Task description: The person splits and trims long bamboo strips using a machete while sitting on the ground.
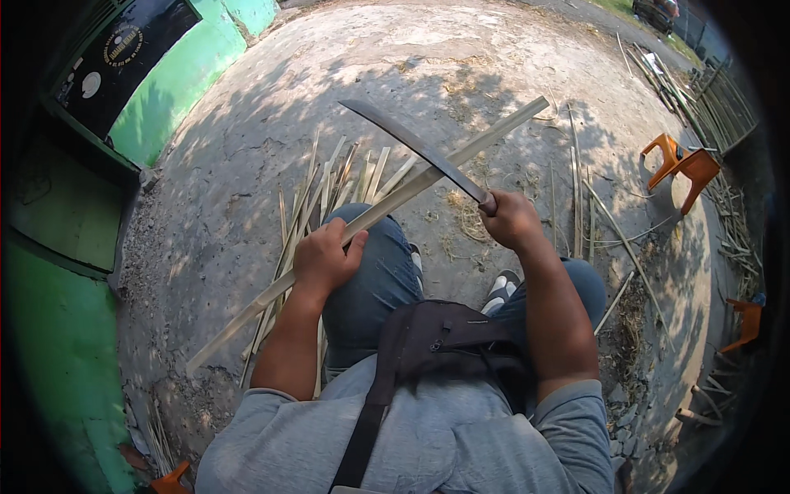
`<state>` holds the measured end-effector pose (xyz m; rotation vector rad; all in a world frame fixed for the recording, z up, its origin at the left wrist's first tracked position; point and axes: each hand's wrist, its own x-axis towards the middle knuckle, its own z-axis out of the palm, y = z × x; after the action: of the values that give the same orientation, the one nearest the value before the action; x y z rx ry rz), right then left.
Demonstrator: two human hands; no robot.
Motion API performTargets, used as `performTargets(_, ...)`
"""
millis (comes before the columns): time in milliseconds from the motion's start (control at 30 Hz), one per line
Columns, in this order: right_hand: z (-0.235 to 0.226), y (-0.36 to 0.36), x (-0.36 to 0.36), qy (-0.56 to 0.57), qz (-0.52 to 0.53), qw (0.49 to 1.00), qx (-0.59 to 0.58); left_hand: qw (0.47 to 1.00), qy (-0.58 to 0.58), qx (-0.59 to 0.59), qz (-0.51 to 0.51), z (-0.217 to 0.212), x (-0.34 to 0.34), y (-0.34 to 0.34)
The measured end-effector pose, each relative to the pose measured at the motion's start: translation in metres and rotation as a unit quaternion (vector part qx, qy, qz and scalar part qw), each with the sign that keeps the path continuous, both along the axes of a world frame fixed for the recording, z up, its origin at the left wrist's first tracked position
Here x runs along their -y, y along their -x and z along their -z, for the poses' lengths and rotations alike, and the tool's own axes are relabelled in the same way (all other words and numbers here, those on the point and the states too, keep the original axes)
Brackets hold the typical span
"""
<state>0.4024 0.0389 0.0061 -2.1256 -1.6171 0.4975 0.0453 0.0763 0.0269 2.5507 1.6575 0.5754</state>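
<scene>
My left hand (pixel 327 259) is closed around a long, flat bamboo strip (pixel 487 140), which runs slantwise from the lower left across my left knee to the upper right. In my right hand (pixel 514 221) is the brown handle of a machete (pixel 406 136) with a long, slightly curved dark blade. That blade points up and left and crosses the strip just beyond my knees, looking close against it; whether its edge has entered the strip I cannot tell.
Many split bamboo strips (pixel 329 177) lie on the ground by my left leg. More long pieces (pixel 629 247) are to the right. An orange plastic stool (pixel 698 177) lies beyond them, near a pile of poles (pixel 724 107). A green wall (pixel 58 362) stands at the left.
</scene>
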Motion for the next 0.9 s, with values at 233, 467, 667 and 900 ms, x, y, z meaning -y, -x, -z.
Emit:
performTargets(233,-0.009,0.035,0.001,-0.006,-0.117,0.988,0.1,1.0,-0.013,0.017,0.0,0.003,0.002,0.002)
performTargets(467,-0.006,0.003,-0.01,0.007,0.0,1.0,0.028,0.999,-0.009,0.039,-0.005,0.006,0.003,0.004)
performTargets(667,0.004,0.002,0.002,-0.016,-0.027,1.0,-0.001,1.0,-0.021,0.008,-0.006,0.001,0.005,-0.002)
performTargets(900,-0.007,0.037,0.002,-0.004,-0.15,0.986,0.072,1.0,-0.009,0.02,-0.022,0.008,0.002,0.004)
